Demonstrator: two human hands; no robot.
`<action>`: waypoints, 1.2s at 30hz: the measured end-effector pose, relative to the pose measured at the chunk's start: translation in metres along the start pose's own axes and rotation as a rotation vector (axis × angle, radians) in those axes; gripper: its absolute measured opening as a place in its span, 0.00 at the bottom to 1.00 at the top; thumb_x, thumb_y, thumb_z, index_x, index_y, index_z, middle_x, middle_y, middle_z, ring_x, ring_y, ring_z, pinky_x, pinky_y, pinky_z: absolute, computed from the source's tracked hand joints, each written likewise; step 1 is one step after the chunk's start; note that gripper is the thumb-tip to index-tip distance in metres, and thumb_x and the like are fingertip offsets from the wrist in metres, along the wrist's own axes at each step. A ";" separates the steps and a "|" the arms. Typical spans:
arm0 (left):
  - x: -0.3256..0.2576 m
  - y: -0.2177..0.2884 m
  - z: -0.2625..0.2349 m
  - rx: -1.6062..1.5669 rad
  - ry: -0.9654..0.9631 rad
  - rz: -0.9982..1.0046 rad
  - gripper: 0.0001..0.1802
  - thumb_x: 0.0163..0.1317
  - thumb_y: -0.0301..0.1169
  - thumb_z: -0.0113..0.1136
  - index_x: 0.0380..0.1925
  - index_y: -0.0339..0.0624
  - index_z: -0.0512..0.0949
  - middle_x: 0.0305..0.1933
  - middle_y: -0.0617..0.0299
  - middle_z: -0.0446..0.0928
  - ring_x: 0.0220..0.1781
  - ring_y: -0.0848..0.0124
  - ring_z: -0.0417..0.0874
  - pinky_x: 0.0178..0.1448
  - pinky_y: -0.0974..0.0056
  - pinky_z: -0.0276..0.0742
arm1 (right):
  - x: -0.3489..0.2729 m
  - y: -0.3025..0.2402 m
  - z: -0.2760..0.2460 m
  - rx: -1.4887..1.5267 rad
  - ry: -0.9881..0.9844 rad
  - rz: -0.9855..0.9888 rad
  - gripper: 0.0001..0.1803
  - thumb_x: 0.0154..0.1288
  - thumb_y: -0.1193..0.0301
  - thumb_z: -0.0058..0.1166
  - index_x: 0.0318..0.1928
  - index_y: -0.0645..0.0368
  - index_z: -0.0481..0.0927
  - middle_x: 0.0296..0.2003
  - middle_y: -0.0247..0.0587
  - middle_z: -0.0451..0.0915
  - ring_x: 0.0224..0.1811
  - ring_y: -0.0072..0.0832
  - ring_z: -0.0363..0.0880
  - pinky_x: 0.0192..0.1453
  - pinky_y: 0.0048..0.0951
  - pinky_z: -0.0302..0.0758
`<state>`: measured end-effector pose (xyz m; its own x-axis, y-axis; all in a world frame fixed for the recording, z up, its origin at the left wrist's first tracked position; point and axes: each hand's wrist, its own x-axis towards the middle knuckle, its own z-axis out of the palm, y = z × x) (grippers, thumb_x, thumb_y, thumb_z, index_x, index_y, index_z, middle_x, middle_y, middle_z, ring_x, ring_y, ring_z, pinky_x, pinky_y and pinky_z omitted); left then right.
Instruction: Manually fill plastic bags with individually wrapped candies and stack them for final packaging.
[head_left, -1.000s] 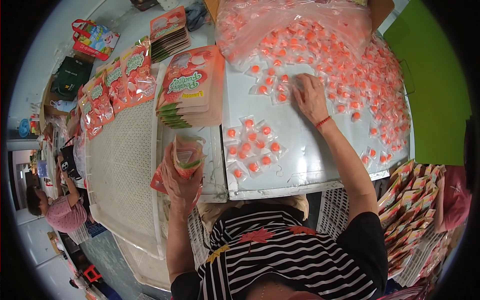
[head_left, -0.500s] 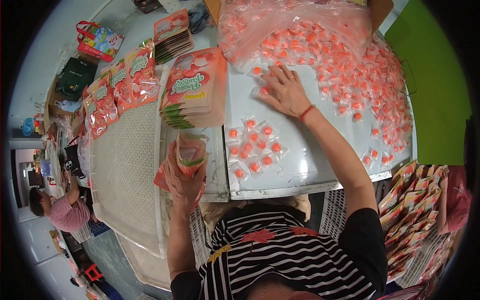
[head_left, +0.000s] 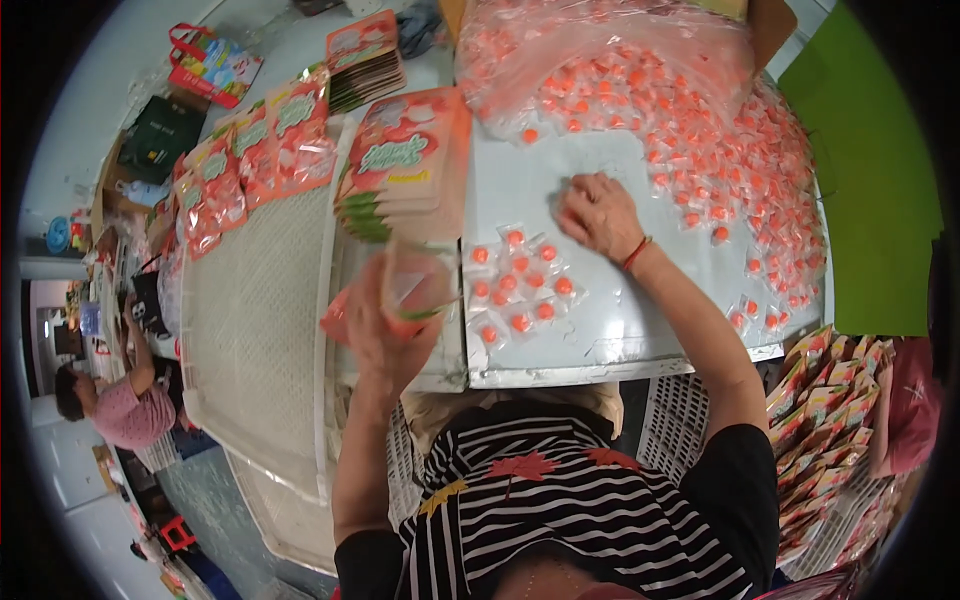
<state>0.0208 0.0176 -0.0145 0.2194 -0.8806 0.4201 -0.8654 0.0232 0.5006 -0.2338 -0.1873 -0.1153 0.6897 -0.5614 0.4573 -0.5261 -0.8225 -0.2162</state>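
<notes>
Blurred by motion, my left hand (head_left: 382,325) grips a red stand-up pouch (head_left: 418,285) whose mouth gapes open. Another bit of red packaging (head_left: 338,318) shows beside that hand. My right hand (head_left: 602,218) is over the white tabletop with its fingers curled in; whatever they hold is hidden. Between the two hands lies a small group of clear-wrapped orange-red candies (head_left: 520,282). A large heap of the same candies (head_left: 720,190) spreads along the far and right sides of the table. Beyond my left hand is a stack of flat printed pouches (head_left: 405,150).
Filled pouches (head_left: 300,130) lie by a white perforated tray (head_left: 255,330) on the left. A second pouch stack (head_left: 362,55) stands farther back. A green panel (head_left: 870,180) borders the right side. Many pouches (head_left: 825,430) stand in a crate at lower right. Another person (head_left: 135,410) sits far left.
My right hand has drawn back from the heap's edge toward me, its fingers curling in. My left hand has shifted a little rightward with the pouch. The view has shifted slightly.
</notes>
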 end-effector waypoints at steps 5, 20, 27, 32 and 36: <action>0.022 0.003 0.031 0.002 -0.027 0.183 0.49 0.38 0.31 0.76 0.62 0.38 0.61 0.55 0.48 0.71 0.56 0.52 0.73 0.58 0.53 0.69 | 0.016 0.009 0.007 0.284 0.223 0.433 0.07 0.59 0.68 0.58 0.33 0.56 0.78 0.33 0.36 0.77 0.29 0.30 0.77 0.30 0.28 0.74; 0.022 0.012 0.064 -0.106 -0.128 0.264 0.52 0.34 0.34 0.74 0.63 0.38 0.58 0.60 0.47 0.64 0.62 0.49 0.65 0.66 0.48 0.58 | 0.056 -0.121 -0.053 0.381 0.073 0.134 0.09 0.61 0.72 0.48 0.37 0.65 0.76 0.31 0.46 0.76 0.30 0.45 0.77 0.33 0.37 0.75; 0.018 0.010 0.077 -0.134 -0.067 0.206 0.52 0.36 0.34 0.74 0.63 0.37 0.56 0.61 0.45 0.63 0.63 0.48 0.64 0.66 0.47 0.57 | 0.067 -0.129 -0.038 0.309 0.287 0.006 0.12 0.68 0.66 0.45 0.44 0.62 0.71 0.28 0.52 0.77 0.29 0.49 0.77 0.34 0.43 0.74; 0.020 0.001 0.079 -0.163 0.011 0.223 0.53 0.36 0.37 0.75 0.62 0.36 0.57 0.60 0.45 0.64 0.63 0.48 0.64 0.65 0.47 0.58 | 0.081 -0.158 -0.074 0.802 -0.130 0.421 0.12 0.67 0.69 0.46 0.45 0.64 0.72 0.36 0.52 0.79 0.40 0.46 0.78 0.42 0.40 0.75; 0.027 0.001 0.062 -0.382 0.103 0.079 0.53 0.37 0.37 0.77 0.62 0.35 0.57 0.60 0.44 0.65 0.60 0.50 0.68 0.62 0.50 0.64 | 0.079 -0.160 -0.090 0.510 0.242 0.078 0.15 0.65 0.70 0.48 0.49 0.64 0.73 0.43 0.52 0.78 0.48 0.47 0.77 0.52 0.39 0.73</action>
<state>-0.0024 -0.0359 -0.0495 0.2193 -0.8174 0.5326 -0.6561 0.2804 0.7006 -0.1398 -0.0922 0.0329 0.4934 -0.6346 0.5948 -0.2225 -0.7532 -0.6190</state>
